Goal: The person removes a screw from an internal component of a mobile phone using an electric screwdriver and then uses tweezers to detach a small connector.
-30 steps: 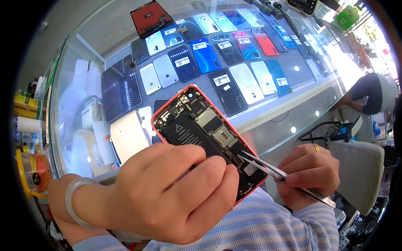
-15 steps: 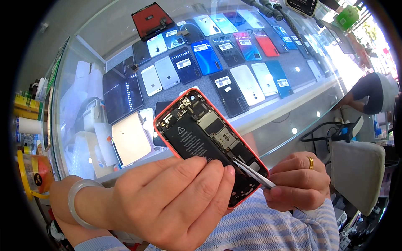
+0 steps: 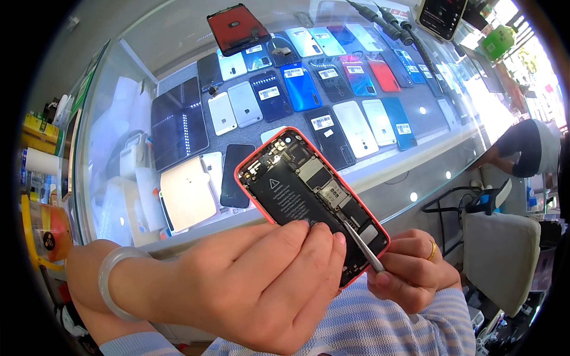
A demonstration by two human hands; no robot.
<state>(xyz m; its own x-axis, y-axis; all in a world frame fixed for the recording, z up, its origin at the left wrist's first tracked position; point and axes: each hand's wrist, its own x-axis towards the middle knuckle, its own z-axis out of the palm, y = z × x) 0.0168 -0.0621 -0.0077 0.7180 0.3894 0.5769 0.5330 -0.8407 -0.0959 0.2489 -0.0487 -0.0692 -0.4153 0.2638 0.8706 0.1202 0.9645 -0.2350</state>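
Note:
An opened smartphone (image 3: 333, 197) with a red frame tilts in front of me, its circuit board and black battery (image 3: 284, 199) exposed. My left hand (image 3: 270, 276), a pale bangle at its wrist, is closed over the phone's lower left side, fingertips pressed together at the battery. Whether it pinches something small there is hidden. At the phone's lower right edge, my right hand (image 3: 415, 270) is closed around metal tweezers (image 3: 366, 250). The tweezer tips touch or hover just over the inside, beside the battery and below the board; I cannot tell which.
Beyond the phone stands a glass display case (image 3: 368, 169) with several phones in rows. A phone screen assembly with a red back (image 3: 237, 28) lies on its glass top. Dark cable-ended tools (image 3: 386, 24) and a lit phone (image 3: 442, 16) are far right. A white chair (image 3: 499, 258) stands at right.
The tweezers have turned steeper and their tips, apart before, now look together. The phone and both hands sit slightly differently in the picture, as the whole view has shifted.

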